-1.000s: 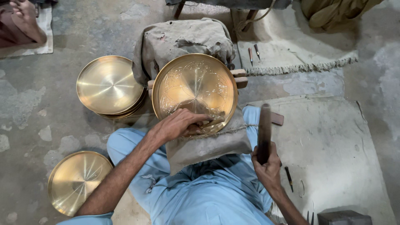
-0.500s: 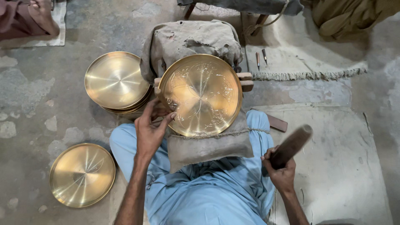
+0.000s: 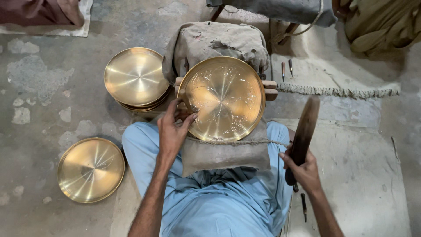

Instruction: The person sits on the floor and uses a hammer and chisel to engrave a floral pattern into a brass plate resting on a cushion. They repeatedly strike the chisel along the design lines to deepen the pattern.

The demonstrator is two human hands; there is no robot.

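Our right hand (image 3: 304,172) is closed round the handle end of a dark wooden mallet (image 3: 303,131), head raised & tilted up-right, clear of the work. Our left hand (image 3: 172,130) has its fingers curled on the left rim of the brass plate (image 3: 222,98), thumb side on the inner face. Plate sits face-up on a sack-covered block (image 3: 219,44) btwn our knees, a cord (image 3: 245,142) across the sacking just near of it. Left of it, a stack of brass plates (image 3: 135,78); nearer left, a single plate (image 3: 90,169) on the concrete floor (image 3: 39,79). Two small punches (image 3: 286,68) lie far right by a rope-edged mat (image 3: 346,91).
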